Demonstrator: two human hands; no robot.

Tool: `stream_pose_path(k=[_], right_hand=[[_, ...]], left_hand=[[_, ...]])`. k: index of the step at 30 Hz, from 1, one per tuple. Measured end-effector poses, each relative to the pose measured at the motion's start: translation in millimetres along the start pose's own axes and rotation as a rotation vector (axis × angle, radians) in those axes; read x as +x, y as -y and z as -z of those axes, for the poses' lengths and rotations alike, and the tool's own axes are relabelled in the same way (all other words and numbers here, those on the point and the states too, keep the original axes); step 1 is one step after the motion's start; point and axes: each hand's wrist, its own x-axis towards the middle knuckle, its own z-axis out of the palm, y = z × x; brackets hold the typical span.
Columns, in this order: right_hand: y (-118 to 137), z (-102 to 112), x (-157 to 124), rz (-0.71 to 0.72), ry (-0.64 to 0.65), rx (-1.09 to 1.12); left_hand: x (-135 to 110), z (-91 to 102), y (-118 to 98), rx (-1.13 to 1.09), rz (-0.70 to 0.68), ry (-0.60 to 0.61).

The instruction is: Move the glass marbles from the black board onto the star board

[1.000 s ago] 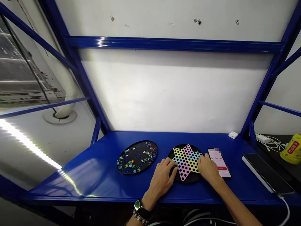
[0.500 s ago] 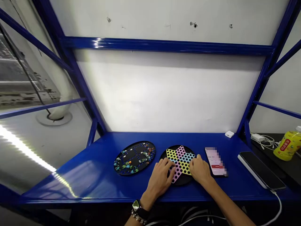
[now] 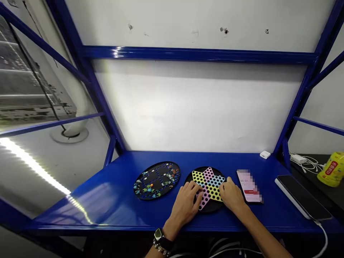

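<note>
A star-shaped Chinese checkers board, with pink, yellow and blue sections full of holes, lies over a round black base. My left hand bends over its left side, thumb and fingers closed around the edge and hiding that point of the star. At the right edge, between the blue and yellow points, my right hand is closed with its fingertips pinching the board. Part of that grip is hidden by the hand itself. Left of both hands lies a black oval-looking tray with several coloured glass marbles.
A phone showing a timer lies right of my right hand. Farther right are a dark phone on a white block with a cable and a small white case. Blue frame posts bound the blue tabletop. A yellow bottle stands beyond.
The whole view has shifted slightly, with things appearing a little farther right. Both hands keep their places on the board, with no clear movement of it.
</note>
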Motion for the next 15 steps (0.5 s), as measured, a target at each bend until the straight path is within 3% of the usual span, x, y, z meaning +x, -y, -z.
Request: stream_pose_path(k=[6, 9, 12, 15], right_hand=[[-11, -6, 6, 0.005, -0.067, 0.188], [-19, -7, 11, 0.019, -0.150, 0.385], [-24, -3, 15, -0.085, -0.182, 0.809], [-27, 7, 21, -0.219, -0.011, 1.430]], left_hand=[[0, 0.4, 0, -0.010, 0.006, 0.011], [0, 1.7, 1, -0.034, 0.014, 0.019], [0, 4.6, -2, -0.080, 0.033, -0.007], [6, 4.7, -14, -0.122, 0.011, -0.023]])
